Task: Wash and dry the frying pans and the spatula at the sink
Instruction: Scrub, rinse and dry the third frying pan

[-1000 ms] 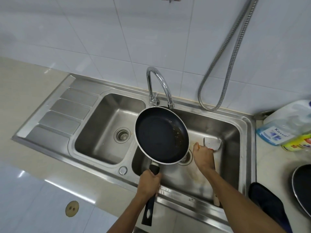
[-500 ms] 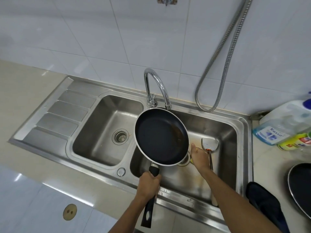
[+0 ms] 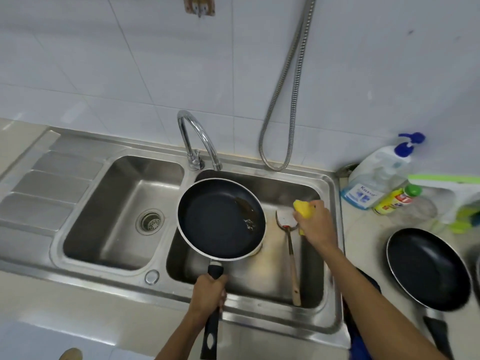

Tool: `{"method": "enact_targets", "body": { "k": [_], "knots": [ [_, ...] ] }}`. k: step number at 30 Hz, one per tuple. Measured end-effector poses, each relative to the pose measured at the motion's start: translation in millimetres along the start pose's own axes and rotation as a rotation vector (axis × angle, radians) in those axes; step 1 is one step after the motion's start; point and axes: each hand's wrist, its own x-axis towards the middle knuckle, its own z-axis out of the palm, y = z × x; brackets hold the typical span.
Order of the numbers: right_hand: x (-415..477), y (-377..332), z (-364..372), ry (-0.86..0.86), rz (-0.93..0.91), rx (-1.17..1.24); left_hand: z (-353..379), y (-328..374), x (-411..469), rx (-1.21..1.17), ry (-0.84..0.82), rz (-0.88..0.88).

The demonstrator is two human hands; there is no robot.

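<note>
My left hand (image 3: 207,294) grips the black handle of a dark frying pan (image 3: 220,219), held level over the right basin of the steel sink (image 3: 330,255). Brown residue lies at the pan's right side. My right hand (image 3: 315,224) holds a yellow sponge (image 3: 304,209) above the right basin, to the right of the pan. A spatula (image 3: 291,253) with a wooden handle lies in that basin, its blade partly under my right hand. A second dark frying pan (image 3: 428,268) rests on the counter at the right.
A curved chrome tap (image 3: 197,141) stands behind the pan, and a metal hose (image 3: 283,120) hangs on the tiled wall. Soap bottles (image 3: 381,178) and a green-white scraper (image 3: 452,188) stand at the back right. The left basin (image 3: 122,211) and draining board (image 3: 52,188) lie to the left.
My right hand has risen from the basin floor near the drain, now holding the yellow sponge further right. The pan stays over the right basin.
</note>
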Motion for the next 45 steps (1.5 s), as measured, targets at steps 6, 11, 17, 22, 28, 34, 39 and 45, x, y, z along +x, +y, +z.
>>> {"method": "enact_targets", "body": {
  "k": [6,11,17,22,28,34,39,45],
  "knots": [
    [24,64,-57,0.258,0.091,-0.272,26,2,-8,-0.037,-0.059,0.000],
    [30,85,-54,0.145,0.218,-0.411,35,0,-14,-0.037,-0.080,0.012],
    [18,85,-45,0.266,0.137,-0.422,35,2,-21,-0.076,-0.115,0.004],
    [-47,21,-16,0.095,-0.083,-0.166,41,13,-22,-0.141,-0.146,-0.002],
    [-153,-13,29,-0.647,0.215,0.173,71,29,-24,-0.207,-0.064,0.013],
    [-192,-27,6,-0.784,0.696,0.711,89,41,-34,-0.162,-0.038,-0.043],
    [-202,-27,5,-0.633,0.485,0.485,98,34,-45,-0.151,-0.182,-0.006],
    [-214,-4,9,-0.468,0.177,0.279,57,23,-27,0.401,-0.216,0.208]
  ]
}}
